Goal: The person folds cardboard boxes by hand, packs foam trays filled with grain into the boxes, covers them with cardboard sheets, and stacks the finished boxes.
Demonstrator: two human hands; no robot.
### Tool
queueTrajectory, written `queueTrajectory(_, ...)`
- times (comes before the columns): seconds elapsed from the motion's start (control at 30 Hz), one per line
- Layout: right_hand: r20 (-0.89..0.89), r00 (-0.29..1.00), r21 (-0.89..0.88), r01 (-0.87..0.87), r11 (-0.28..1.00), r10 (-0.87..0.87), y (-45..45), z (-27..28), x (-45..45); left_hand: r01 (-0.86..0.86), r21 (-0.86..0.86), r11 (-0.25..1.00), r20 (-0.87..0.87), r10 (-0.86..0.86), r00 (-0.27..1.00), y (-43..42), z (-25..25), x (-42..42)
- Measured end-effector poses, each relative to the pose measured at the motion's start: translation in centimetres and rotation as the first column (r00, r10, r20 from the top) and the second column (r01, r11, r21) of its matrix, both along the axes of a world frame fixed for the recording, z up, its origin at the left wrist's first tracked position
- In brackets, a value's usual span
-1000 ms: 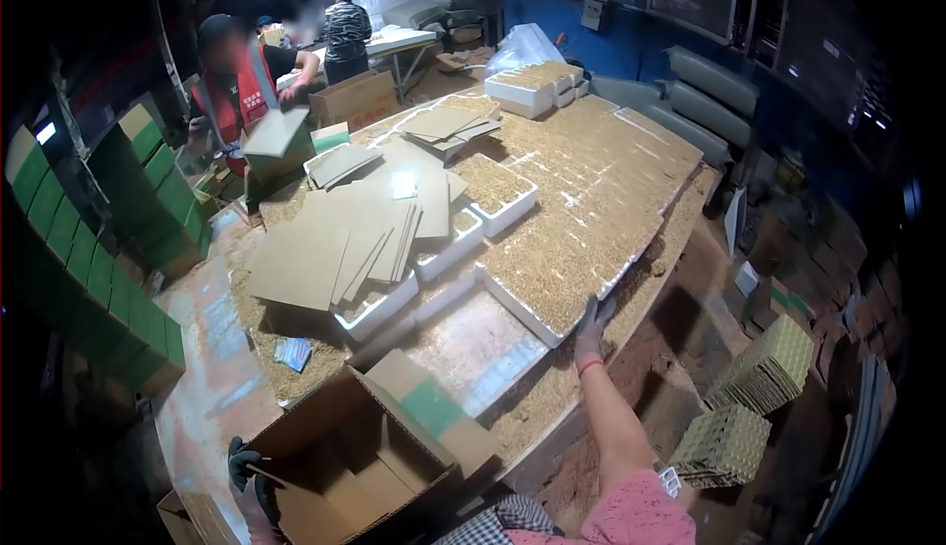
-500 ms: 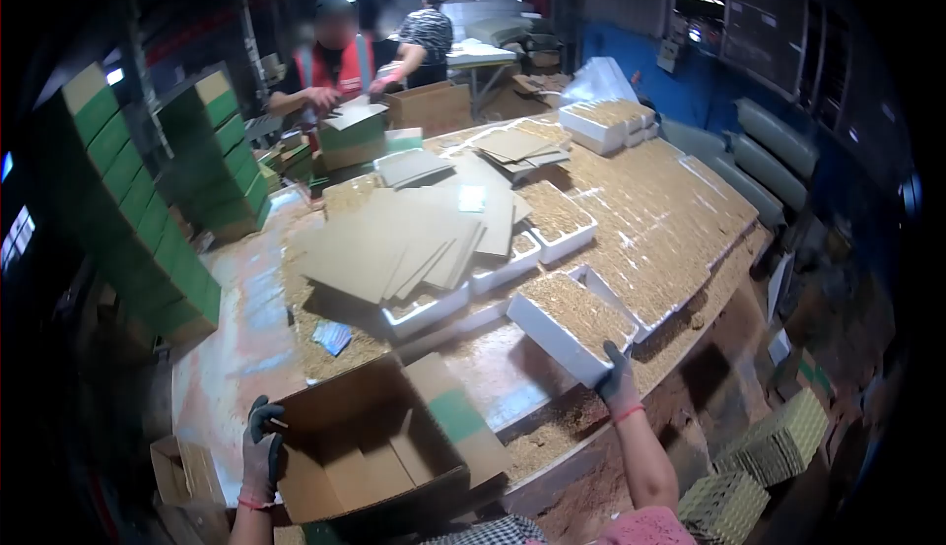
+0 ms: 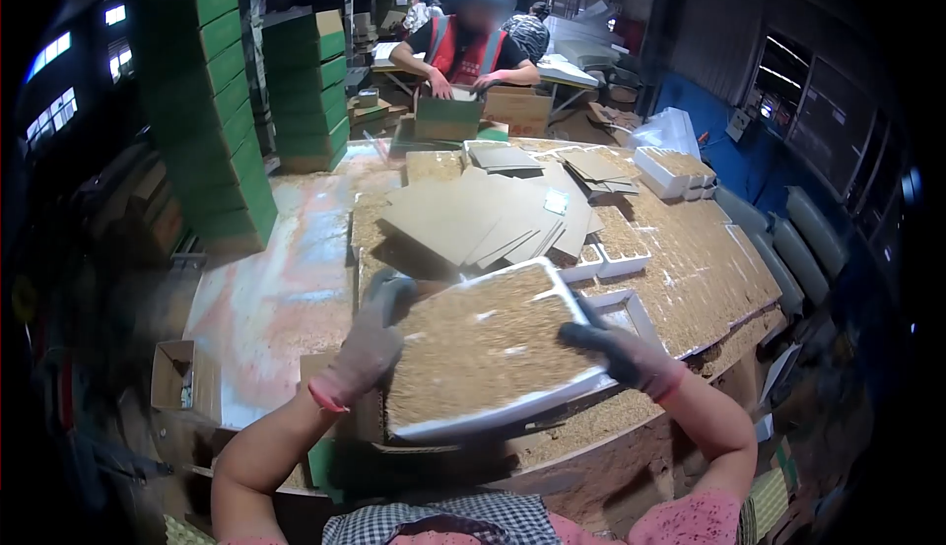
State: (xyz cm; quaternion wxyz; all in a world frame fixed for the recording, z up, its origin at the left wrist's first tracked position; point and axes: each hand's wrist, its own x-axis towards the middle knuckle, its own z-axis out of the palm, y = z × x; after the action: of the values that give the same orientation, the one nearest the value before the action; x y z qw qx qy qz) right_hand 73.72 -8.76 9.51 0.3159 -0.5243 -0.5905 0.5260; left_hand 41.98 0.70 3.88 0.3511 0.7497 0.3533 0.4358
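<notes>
You hold one filled white tray (image 3: pixel 488 343) tilted over the partly hidden carton (image 3: pixel 323 464), your left hand (image 3: pixel 372 348) and right hand (image 3: pixel 631 353) pinching its edges; it isn't seated inside, and other filled trays (image 3: pixel 709 259) cover much of the worktop (image 3: pixel 266 308).

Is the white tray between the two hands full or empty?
Full: tan, grainy material spreads across the white tray out to its rim, with a few white streaks showing.

Blue lower wall (image 3: pixel 680 111), dark-paned windows (image 3: pixel 810 102).
</notes>
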Motion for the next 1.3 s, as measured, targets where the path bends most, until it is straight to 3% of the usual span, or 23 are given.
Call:
queueTrajectory(0.03,0.075,0.995,-0.086,-0.054,0.995,0.060,0.5,-0.5,-1.5,-0.015,0.111,0.994,-0.022,0.017,1.000,0.9,-1.4,-0.7)
queueTrajectory(0.1,0.028,0.979,-0.246,-0.187,0.951,0.200,3.5,-5.7,-1.8,-0.027,0.033,0.999,-0.012,0.028,1.000,1.1,-2.9,-3.4)
queueTrajectory(0.13,0.001,0.976,-0.223,-0.210,0.952,0.216,3.9,-6.6,-3.1,-0.032,-0.034,0.999,-0.006,0.032,0.999,1.3,-3.4,-4.6)
queueTrajectory(0.17,0.169,0.955,-0.009,-0.246,0.969,0.244,5.2,-10.3,-3.7,-0.036,-0.121,0.992,0.042,0.041,0.998,0.7,-3.2,-5.5)
queueTrajectory(0.23,0.545,0.705,-0.159,-0.445,0.881,0.454,7.1,-11.0,-6.7,-0.033,-0.149,0.988,0.111,0.050,0.993,0.2,-3.9,-7.0)
queueTrajectory(0.3,0.798,0.436,-0.143,-0.534,0.833,0.416,8.1,-11.3,-8.6,-0.016,-0.189,0.982,0.134,0.042,0.990,0.3,-4.3,-8.1)
queueTrajectory(0.4,0.910,0.041,-0.253,-0.734,0.630,0.413,11.3,-15.8,-12.2,-0.114,-0.374,0.921,0.069,0.150,0.986,-0.8,-4.2,-9.3)
queueTrajectory(0.43,0.917,0.045,-0.186,-0.832,0.523,0.397,10.5,-9.2,-13.4,-0.080,-0.411,0.908,0.183,0.168,0.969,-0.7,-5.5,-10.1)
queueTrajectory(0.47,0.957,0.218,0.093,-0.854,0.511,0.191,11.9,-8.2,-13.7,-0.046,-0.442,0.896,0.294,0.193,0.936,-0.1,-6.0,-10.8)
queueTrajectory(0.5,0.873,0.458,0.241,-0.703,0.669,0.167,15.5,-8.3,-13.8,-0.137,-0.363,0.921,0.285,0.250,0.925,0.1,-5.3,-10.5)
queueTrajectory(0.53,0.753,0.640,0.539,-0.461,0.704,-0.157,18.5,-7.0,-13.7,-0.180,-0.398,0.900,0.300,0.313,0.901,1.0,-5.1,-11.3)
queueTrajectory(0.57,0.425,0.880,0.723,-0.189,0.665,-0.212,21.4,-5.8,-13.1,-0.257,-0.315,0.914,0.260,0.343,0.903,1.9,-4.8,-12.0)
queueTrajectory(0.6,0.415,0.809,0.786,-0.089,0.612,-0.416,25.4,-8.3,-12.4,-0.329,-0.229,0.916,0.220,0.378,0.899,2.9,-4.2,-12.3)
queueTrajectory(0.63,0.537,0.577,0.822,-0.196,0.535,-0.615,27.8,-10.3,-12.3,-0.379,-0.200,0.903,0.182,0.414,0.892,4.4,-4.2,-12.5)
queueTrajectory(0.67,0.733,0.481,0.634,-0.226,0.739,-0.481,29.7,-12.5,-12.0,-0.390,-0.162,0.906,0.123,0.411,0.903,6.7,-5.7,-13.5)
queueTrajectory(0.73,0.916,0.180,0.399,-0.339,0.852,-0.358,33.0,-18.1,-10.2,-0.378,-0.205,0.903,0.013,0.389,0.921,10.7,-8.0,-13.8)
queueTrajectory(0.77,0.922,0.199,0.378,-0.284,0.881,-0.332,33.8,-18.1,-9.4,-0.358,-0.214,0.909,-0.066,0.352,0.934,12.4,-9.0,-13.6)
queueTrajectory(0.87,0.755,0.345,0.652,-0.313,0.690,-0.557,34.5,-17.2,-3.4,-0.271,-0.175,0.946,-0.326,0.204,0.923,16.7,-10.8,-11.0)
queueTrajectory(0.97,0.723,0.362,0.689,-0.319,0.651,-0.589,31.5,-13.7,1.0,-0.002,0.105,0.994,-0.577,0.062,0.815,22.6,-15.0,-8.4)
queueTrajectory(1.07,0.695,0.434,0.716,-0.347,0.606,-0.573,26.0,-10.0,1.1,0.094,0.234,0.968,-0.727,0.110,0.678,26.7,-18.8,-4.5)
queueTrajectory(1.13,0.680,0.440,0.725,-0.282,0.629,-0.587,22.4,-9.0,1.3,0.080,0.224,0.971,-0.753,0.121,0.647,28.3,-20.3,-3.3)
queueTrajectory(1.2,0.669,0.430,0.731,-0.233,0.641,-0.606,18.9,-8.0,1.3,0.089,-0.015,0.996,-0.848,-0.060,0.526,29.1,-19.6,-2.6)
queueTrajectory(1.3,0.621,0.452,0.743,-0.080,0.664,-0.640,15.2,-7.7,2.4,0.013,-0.078,0.997,-0.711,-0.065,0.700,30.0,-21.3,-3.4)
